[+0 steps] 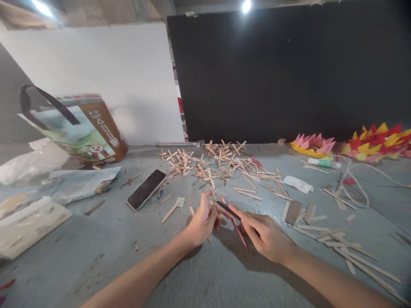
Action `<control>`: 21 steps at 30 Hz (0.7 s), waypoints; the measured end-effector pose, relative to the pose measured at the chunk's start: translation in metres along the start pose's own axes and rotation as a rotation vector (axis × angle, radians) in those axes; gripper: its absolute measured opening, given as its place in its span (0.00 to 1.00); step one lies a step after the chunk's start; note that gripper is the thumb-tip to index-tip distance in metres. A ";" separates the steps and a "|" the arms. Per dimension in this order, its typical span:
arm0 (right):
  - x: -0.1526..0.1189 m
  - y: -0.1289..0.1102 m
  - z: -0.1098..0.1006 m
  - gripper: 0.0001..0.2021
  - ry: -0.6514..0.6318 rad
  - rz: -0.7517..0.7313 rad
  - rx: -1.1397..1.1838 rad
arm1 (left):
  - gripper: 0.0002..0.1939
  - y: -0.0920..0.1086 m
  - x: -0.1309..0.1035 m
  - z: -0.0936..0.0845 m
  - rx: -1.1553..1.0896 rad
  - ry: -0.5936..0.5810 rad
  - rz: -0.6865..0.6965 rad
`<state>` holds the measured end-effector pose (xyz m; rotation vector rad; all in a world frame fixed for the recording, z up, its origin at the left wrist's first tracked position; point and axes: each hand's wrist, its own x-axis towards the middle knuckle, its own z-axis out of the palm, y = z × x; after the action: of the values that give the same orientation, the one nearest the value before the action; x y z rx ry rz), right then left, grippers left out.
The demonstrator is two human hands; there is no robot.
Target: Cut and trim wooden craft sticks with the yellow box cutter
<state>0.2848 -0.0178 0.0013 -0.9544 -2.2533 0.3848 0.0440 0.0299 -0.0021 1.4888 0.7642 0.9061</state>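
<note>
My left hand (204, 219) is closed on a small wooden stick piece (213, 194), held upright above the grey table (128, 261). From the right, my right hand (265, 237) grips a slim black tool (229, 210), index finger stretched along it. The tool's tip meets the stick piece at my left fingertips; what kind of tool it is, I cannot tell. Beneath the tool, a red pencil-like stick (238, 233) slants between the hands. Part of another wooden stick shows under my left hand.
Crossed wooden sticks (183, 162) lie behind my hands, loose sticks (340, 244) at right. A phone (147, 189), plastic packets (28, 226) and a brown bag (93, 132) are left. Paper crowns (313, 145), a glue stick (324, 163) and a white cable (353, 201) are right.
</note>
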 end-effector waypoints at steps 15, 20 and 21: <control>0.000 0.000 -0.001 0.29 -0.040 0.045 -0.032 | 0.24 -0.006 0.001 -0.001 0.020 -0.009 0.003; -0.002 -0.001 0.001 0.30 -0.011 0.013 -0.156 | 0.23 -0.013 0.001 -0.002 0.082 -0.005 0.009; -0.002 -0.002 0.002 0.30 0.005 0.002 -0.205 | 0.23 -0.013 0.000 -0.002 0.114 0.001 0.006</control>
<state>0.2832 -0.0206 -0.0001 -1.0595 -2.3192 0.1540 0.0431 0.0327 -0.0153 1.5910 0.8239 0.8796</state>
